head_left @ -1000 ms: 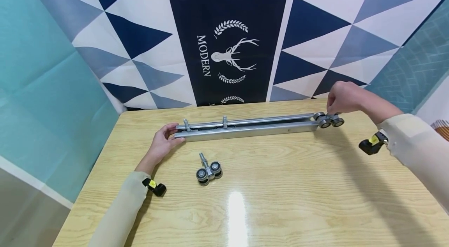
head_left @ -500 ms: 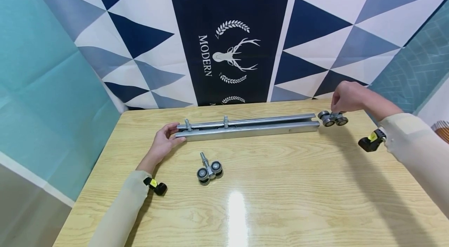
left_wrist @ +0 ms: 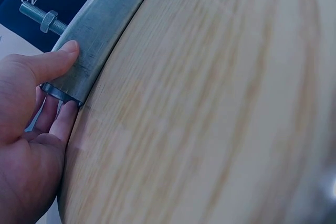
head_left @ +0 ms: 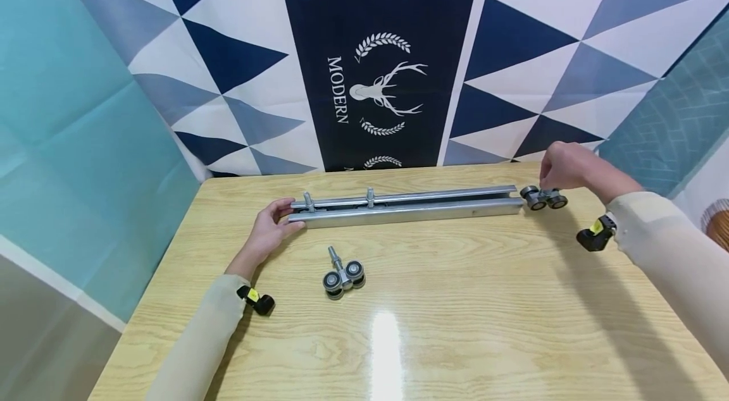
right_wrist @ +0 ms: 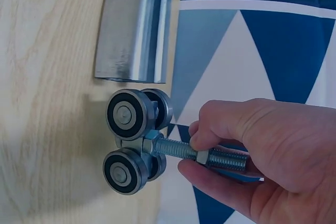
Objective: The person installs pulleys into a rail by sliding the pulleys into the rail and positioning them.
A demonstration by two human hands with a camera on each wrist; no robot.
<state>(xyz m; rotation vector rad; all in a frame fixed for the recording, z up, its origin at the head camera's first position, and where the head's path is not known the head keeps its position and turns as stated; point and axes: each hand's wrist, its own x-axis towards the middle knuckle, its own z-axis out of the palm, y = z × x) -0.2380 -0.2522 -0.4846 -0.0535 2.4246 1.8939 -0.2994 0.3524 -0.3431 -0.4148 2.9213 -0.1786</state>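
Note:
A metal track rail (head_left: pixel 410 211) with a slot along its top lies across the back of the table. My left hand (head_left: pixel 269 230) grips its left end, thumb on the near side (left_wrist: pixel 89 45) and fingers at the end opening. Two threaded bolts (head_left: pixel 370 197) with nuts stand up out of the slot in its left half. By its bolt, my right hand (head_left: pixel 566 166) pinches a four-wheeled roller trolley (right_wrist: pixel 126 140) just off the rail's right end; a small gap shows between wheels and rail. Another roller trolley (head_left: pixel 344 276) lies on the table in front of the rail.
The wood-grain table (head_left: pixel 455 300) runs up to a patterned cloth backdrop (head_left: pixel 376 72) right behind the rail. Teal cloth (head_left: pixel 85 104) closes off the left side. A brown striped thing (head_left: pixel 716 224) shows at the right edge.
The roller trolley in my right hand has come away from the rail's right end, with a narrow gap now between them. My left hand stays on the rail; the view has shifted slightly.

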